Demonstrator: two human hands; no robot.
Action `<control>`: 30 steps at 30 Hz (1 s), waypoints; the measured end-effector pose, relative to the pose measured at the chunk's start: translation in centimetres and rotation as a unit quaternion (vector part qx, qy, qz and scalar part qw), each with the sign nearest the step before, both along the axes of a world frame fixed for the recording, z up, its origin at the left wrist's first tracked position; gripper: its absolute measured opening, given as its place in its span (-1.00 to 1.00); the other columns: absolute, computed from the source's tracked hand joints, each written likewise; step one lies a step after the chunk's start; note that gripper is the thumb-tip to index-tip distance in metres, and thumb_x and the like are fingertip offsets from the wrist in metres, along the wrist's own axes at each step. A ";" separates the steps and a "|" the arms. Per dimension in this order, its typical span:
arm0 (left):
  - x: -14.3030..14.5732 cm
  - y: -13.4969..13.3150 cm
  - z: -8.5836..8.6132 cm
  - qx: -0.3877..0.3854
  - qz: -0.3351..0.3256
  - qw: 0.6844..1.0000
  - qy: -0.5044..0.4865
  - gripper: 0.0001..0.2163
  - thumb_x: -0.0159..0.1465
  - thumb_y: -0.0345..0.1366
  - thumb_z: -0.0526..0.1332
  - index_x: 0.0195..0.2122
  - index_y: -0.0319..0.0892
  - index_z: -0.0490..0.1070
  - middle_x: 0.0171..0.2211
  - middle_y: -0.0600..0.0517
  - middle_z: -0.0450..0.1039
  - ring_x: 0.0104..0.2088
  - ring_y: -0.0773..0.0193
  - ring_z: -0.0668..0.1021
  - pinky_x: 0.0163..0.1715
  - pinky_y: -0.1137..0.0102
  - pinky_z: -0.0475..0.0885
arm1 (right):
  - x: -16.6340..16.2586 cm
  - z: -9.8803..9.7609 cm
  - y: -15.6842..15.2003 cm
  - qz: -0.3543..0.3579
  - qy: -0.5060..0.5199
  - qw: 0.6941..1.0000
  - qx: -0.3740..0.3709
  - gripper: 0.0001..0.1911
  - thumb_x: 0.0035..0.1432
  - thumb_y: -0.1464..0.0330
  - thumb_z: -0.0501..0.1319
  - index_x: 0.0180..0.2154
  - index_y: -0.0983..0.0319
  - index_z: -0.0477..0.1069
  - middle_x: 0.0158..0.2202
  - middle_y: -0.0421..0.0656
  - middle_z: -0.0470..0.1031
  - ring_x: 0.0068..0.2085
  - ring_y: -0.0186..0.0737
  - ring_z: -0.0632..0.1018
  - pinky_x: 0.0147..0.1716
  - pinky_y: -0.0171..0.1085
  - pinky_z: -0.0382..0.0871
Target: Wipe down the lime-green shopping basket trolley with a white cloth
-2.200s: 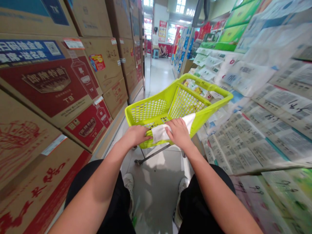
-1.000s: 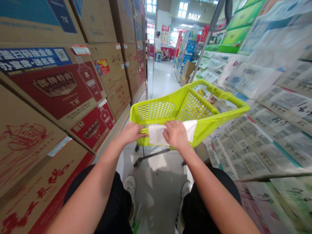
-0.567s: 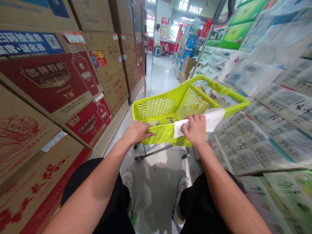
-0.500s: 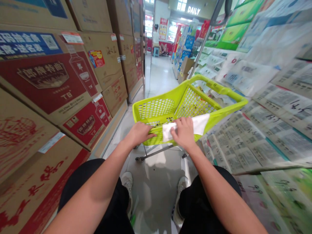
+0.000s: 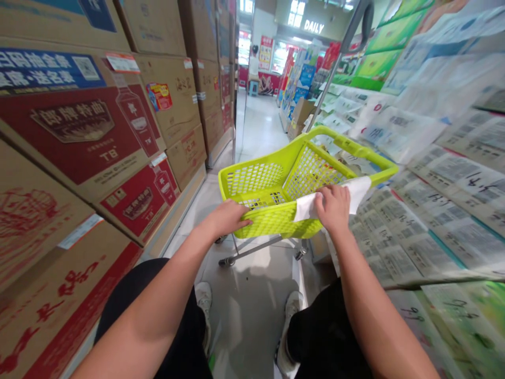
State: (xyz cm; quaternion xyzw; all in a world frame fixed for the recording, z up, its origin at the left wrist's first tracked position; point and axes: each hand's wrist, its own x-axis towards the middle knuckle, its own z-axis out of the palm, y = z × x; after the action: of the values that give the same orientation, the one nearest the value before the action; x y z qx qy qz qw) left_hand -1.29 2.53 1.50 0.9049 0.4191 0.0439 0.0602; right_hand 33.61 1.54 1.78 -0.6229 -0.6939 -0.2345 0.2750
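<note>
A yellow-green shopping cart (image 5: pixel 256 179) stands side-on in front of me, with mesh walls and a grey wheeled frame. Over its near rim lies a white cloth (image 5: pixel 359 192). My right hand (image 5: pixel 332 204) is closed on this cloth, pressing it against the rim. Farther left, my left hand (image 5: pixel 230 217) grips the basket's near corner, with the thumb outside and the fingers over the edge. The basket's floor shows bare mesh between the hands.
Stacked cartons (image 5: pixel 74 126) line the left side. Wrapped tissue packs (image 5: pixel 414 210) with handwritten prices rise on the right. A slanted grey pole (image 5: pixel 335 63) stands beyond the cart. Down the aisle, a person (image 5: pixel 253 66) is near a blue stool (image 5: pixel 253 87).
My right hand has slid right along the near rim, carrying the cloth with it. My left hand stays on the corner. The cart has shifted slightly in view.
</note>
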 end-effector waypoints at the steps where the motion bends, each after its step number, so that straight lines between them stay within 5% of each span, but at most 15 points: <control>1: 0.2 -0.2 -0.1 0.007 -0.002 1.000 0.003 -0.73 0.41 -0.12 0.21 -0.14 -0.22 0.57 -0.24 -0.19 0.62 -0.14 -0.02 0.64 -0.10 0.23 0.45 | -0.2 -0.1 0.0 -0.006 0.005 1.000 0.005 -0.64 0.42 0.22 0.00 -0.11 0.20 0.53 -0.03 0.04 0.45 0.08 0.09 0.37 0.33 0.17 0.06; 4: 0.8 -0.8 -0.5 0.025 -0.008 1.000 0.007 -0.71 0.43 -0.11 0.18 -0.14 -0.23 0.56 -0.23 -0.20 0.63 -0.12 -0.05 0.64 -0.04 0.18 0.44 | -4.3 -1.2 -1.3 0.033 0.013 0.999 -0.027 -0.62 0.43 0.17 0.02 -0.07 0.22 0.52 -0.07 0.03 0.45 0.07 0.11 0.37 0.33 0.21 0.04; 8: 1.0 -1.1 -0.4 0.014 -0.013 1.000 -0.003 -0.80 0.40 -0.20 0.21 -0.14 -0.18 0.56 -0.19 -0.15 0.65 -0.13 0.01 0.65 -0.05 0.22 0.43 | -11.8 -2.2 -4.2 0.178 -0.011 0.979 -0.095 -0.51 0.40 0.05 0.09 0.12 0.25 0.44 0.00 0.06 0.44 0.09 0.13 0.35 0.35 0.17 0.04; 10: 0.6 -1.0 -0.2 -0.001 -0.019 1.000 -0.012 -0.84 0.38 -0.25 0.22 -0.14 -0.16 0.56 -0.18 -0.12 0.65 -0.13 0.04 0.65 -0.08 0.26 0.42 | -13.1 -2.1 -4.7 0.219 -0.023 0.969 -0.113 -0.48 0.41 0.04 0.07 0.18 0.24 0.41 0.00 0.04 0.44 0.09 0.11 0.36 0.32 0.12 0.09; 12: 0.1 -0.7 0.0 -0.018 -0.014 1.000 -0.013 -0.83 0.37 -0.22 0.23 -0.15 -0.16 0.57 -0.20 -0.11 0.65 -0.14 0.05 0.65 -0.13 0.28 0.42 | -11.6 -1.5 -4.0 0.219 -0.029 0.968 -0.121 -0.52 0.44 0.06 0.02 0.13 0.21 0.45 -0.05 0.01 0.46 0.03 0.07 0.38 0.25 0.07 0.18; 15: -0.9 -0.2 -0.2 -0.036 0.006 0.999 0.005 -0.77 0.38 -0.12 0.23 -0.18 -0.16 0.57 -0.25 -0.12 0.63 -0.18 0.05 0.64 -0.18 0.29 0.43 | -6.1 -0.4 -1.8 0.119 -0.017 0.989 -0.092 -0.54 0.47 0.09 -0.06 -0.09 0.19 0.53 -0.14 0.00 0.47 -0.05 0.04 0.39 0.15 0.07 0.25; 18: -1.3 0.0 -0.6 -0.019 0.001 1.000 0.010 -0.75 0.38 -0.10 0.24 -0.17 -0.18 0.56 -0.22 -0.14 0.62 -0.14 0.04 0.63 -0.10 0.27 0.45 | -1.5 0.2 0.1 0.009 0.009 1.000 -0.012 -0.56 0.47 0.18 -0.07 -0.17 0.20 0.53 -0.09 0.03 0.47 0.02 0.06 0.39 0.26 0.15 0.14; 20: -1.1 -0.1 -0.8 0.011 -0.003 1.000 0.009 -0.73 0.39 -0.09 0.23 -0.14 -0.20 0.55 -0.17 -0.18 0.61 -0.07 0.01 0.62 0.03 0.22 0.44 | -1.3 0.0 0.4 -0.009 0.019 1.000 0.017 -0.59 0.46 0.19 -0.04 -0.16 0.21 0.53 -0.05 0.04 0.46 0.09 0.09 0.38 0.32 0.21 0.06; 27: 0.0 -1.0 -0.5 0.015 0.013 1.000 0.013 -0.80 0.38 -0.22 0.21 -0.09 -0.18 0.54 -0.15 -0.18 0.64 -0.10 -0.03 0.65 -0.03 0.17 0.47 | -13.1 -2.6 -4.3 0.225 0.020 0.970 -0.086 -0.46 0.39 0.05 0.09 0.18 0.28 0.39 0.08 0.09 0.42 0.15 0.13 0.36 0.33 0.17 0.10; 30: -0.1 -1.0 -0.4 0.003 0.002 1.000 0.000 -0.80 0.35 -0.28 0.21 -0.06 -0.11 0.55 -0.11 -0.13 0.65 -0.09 -0.01 0.65 -0.09 0.22 0.47 | -15.4 -2.9 -5.3 0.267 0.019 0.959 -0.096 -0.41 0.38 0.04 0.10 0.23 0.30 0.33 0.15 0.13 0.38 0.19 0.15 0.34 0.34 0.16 0.10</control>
State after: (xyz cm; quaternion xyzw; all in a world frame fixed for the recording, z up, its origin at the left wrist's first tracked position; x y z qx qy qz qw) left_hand -1.44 1.48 1.13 0.9042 0.4208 0.0451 0.0579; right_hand 18.20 -3.74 -1.08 -0.4427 -0.8487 -0.0729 0.2802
